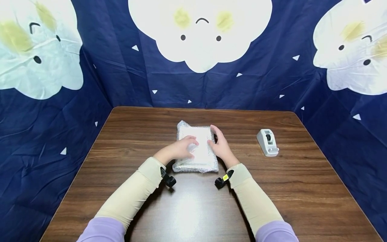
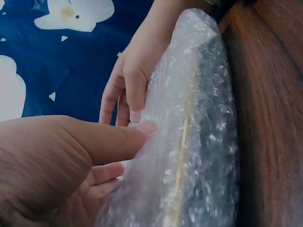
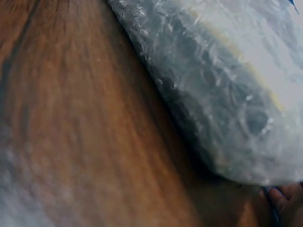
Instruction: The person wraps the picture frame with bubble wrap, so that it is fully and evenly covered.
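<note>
A flat rectangular package in clear bubble wrap (image 1: 202, 155) lies on the table, pale on top. A thin gold line shows through the wrap (image 2: 185, 142) along its side in the left wrist view. My left hand (image 1: 180, 148) reaches over the package from the left, fingers loosely bent and thumb at its upper face. At the right edge is my right hand (image 1: 222, 146), its thumb over the top and its fingers extended along the side. Only the package's near corner (image 3: 227, 137) and a bit of a hand appear in the right wrist view.
A white tape dispenser (image 1: 268, 143) stands to the right on the brown wooden table (image 1: 145, 134). Dark blue fabric with white clouds (image 1: 199, 87) hangs behind the table and along both sides. Each wrist carries a small black camera (image 1: 170, 181).
</note>
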`<state>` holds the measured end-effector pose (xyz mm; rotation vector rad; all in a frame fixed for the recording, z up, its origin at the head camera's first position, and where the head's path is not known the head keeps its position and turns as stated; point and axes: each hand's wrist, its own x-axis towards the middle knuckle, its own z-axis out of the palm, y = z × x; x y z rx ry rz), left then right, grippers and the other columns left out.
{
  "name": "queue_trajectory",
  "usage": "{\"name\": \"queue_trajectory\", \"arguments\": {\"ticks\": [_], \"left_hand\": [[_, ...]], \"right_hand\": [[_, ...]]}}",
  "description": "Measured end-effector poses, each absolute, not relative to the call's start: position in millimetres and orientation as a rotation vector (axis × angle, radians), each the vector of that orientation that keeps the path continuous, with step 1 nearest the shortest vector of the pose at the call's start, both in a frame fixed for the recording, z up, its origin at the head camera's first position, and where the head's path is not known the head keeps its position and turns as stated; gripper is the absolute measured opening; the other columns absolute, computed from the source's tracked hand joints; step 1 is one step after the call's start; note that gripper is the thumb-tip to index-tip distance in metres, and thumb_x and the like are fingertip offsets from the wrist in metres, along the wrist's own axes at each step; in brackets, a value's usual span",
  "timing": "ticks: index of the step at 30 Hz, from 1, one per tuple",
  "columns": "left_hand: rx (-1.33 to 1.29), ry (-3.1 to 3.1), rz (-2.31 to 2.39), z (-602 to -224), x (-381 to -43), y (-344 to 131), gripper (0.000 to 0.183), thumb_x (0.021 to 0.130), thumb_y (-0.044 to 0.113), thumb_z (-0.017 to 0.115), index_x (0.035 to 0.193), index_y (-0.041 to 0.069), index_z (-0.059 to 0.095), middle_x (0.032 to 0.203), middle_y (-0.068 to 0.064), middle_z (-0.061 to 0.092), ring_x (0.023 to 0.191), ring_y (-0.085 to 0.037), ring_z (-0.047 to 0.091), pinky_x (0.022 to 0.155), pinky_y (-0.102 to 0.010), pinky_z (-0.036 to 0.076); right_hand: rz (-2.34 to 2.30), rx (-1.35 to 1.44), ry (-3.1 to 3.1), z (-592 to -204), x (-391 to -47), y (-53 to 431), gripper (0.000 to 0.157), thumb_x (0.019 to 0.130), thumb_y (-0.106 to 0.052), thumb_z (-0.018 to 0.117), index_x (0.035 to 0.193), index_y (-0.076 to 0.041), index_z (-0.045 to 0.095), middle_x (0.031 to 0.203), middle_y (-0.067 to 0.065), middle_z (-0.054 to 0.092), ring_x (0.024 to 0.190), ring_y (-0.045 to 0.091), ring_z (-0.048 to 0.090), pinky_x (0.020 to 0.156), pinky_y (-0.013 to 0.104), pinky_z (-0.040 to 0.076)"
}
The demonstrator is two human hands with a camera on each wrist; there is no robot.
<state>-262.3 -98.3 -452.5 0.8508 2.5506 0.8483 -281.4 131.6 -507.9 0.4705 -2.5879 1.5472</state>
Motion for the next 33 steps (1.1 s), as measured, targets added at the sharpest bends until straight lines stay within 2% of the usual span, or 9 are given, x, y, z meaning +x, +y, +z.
{"name": "queue_trajectory", "arguments": {"ticks": [4,8,12,15,18,24,28,33], "left_hand": [[0.972,2.565,0.634,-448,-261,-104,0.061,0.087,0.019,0.08,0.142,0.011,0.056,0.161,-0.018,0.032,0.148,-0.038,0.028,0.119,-0.056,0.024],[0.982,2.706,0.398,-457,-267,-115,0.08,0.084,0.051,0.078,0.153,0.025,0.046,0.166,-0.014,0.022,0.153,-0.039,0.01,0.119,-0.064,0.009],[0.916,2.741,0.383,-470,-272,-128,0.099,0.079,0.072,0.07,0.16,0.03,0.031,0.17,-0.013,0.004,0.155,-0.035,-0.01,0.118,-0.066,-0.004],[0.907,2.714,0.473,-475,-272,-133,0.102,0.078,0.077,0.066,0.161,0.03,0.029,0.17,-0.01,-0.002,0.154,-0.031,-0.016,0.117,-0.068,-0.007],[0.91,2.71,0.51,-477,-272,-134,0.102,0.078,0.08,0.064,0.161,0.032,0.029,0.171,-0.008,-0.003,0.154,-0.029,-0.017,0.116,-0.07,-0.007],[0.892,2.722,0.444,-476,-270,-131,0.097,0.078,0.084,0.058,0.159,0.041,0.028,0.171,-0.005,-0.004,0.154,-0.027,-0.017,0.115,-0.071,-0.006],[0.89,2.715,0.462,-474,-269,-131,0.095,0.078,0.082,0.061,0.158,0.042,0.031,0.171,-0.006,-0.003,0.154,-0.029,-0.016,0.114,-0.073,-0.005],[0.886,2.701,0.488,-472,-269,-132,0.095,0.079,0.079,0.063,0.159,0.039,0.032,0.171,-0.007,-0.004,0.154,-0.029,-0.017,0.115,-0.072,-0.005]], "right_hand": [[1.545,0.469,-2.588,-508,-282,131,0.064,0.098,-0.001,0.061,0.156,-0.002,0.033,0.157,0.018,0.039,0.145,0.033,0.035,0.117,0.049,0.031],[1.546,0.468,-2.59,-508,-282,130,0.063,0.098,-0.001,0.06,0.155,-0.001,0.034,0.157,0.018,0.039,0.146,0.033,0.035,0.118,0.049,0.031],[1.565,0.463,-2.588,-508,-281,129,0.063,0.099,-0.001,0.06,0.155,0.001,0.033,0.157,0.018,0.039,0.146,0.033,0.035,0.118,0.049,0.03],[1.582,0.458,-2.58,-508,-280,129,0.063,0.098,0.0,0.06,0.155,0.002,0.032,0.157,0.019,0.039,0.146,0.033,0.035,0.118,0.05,0.03],[1.58,0.458,-2.561,-508,-280,130,0.061,0.098,0.0,0.059,0.154,0.002,0.034,0.156,0.019,0.041,0.145,0.033,0.036,0.117,0.05,0.031],[1.258,0.5,-2.518,-509,-272,141,0.055,0.095,-0.008,0.066,0.146,0.0,0.048,0.142,0.019,0.055,0.131,0.033,0.052,0.107,0.05,0.043],[0.881,0.516,-2.424,-505,-265,160,0.045,0.092,-0.016,0.068,0.134,-0.003,0.059,0.129,0.016,0.062,0.118,0.035,0.059,0.101,0.051,0.046],[0.574,0.424,-2.204,-501,-258,203,0.026,0.091,-0.018,0.061,0.111,-0.004,0.07,0.107,0.016,0.071,0.099,0.04,0.063,0.087,0.054,0.048]]}}
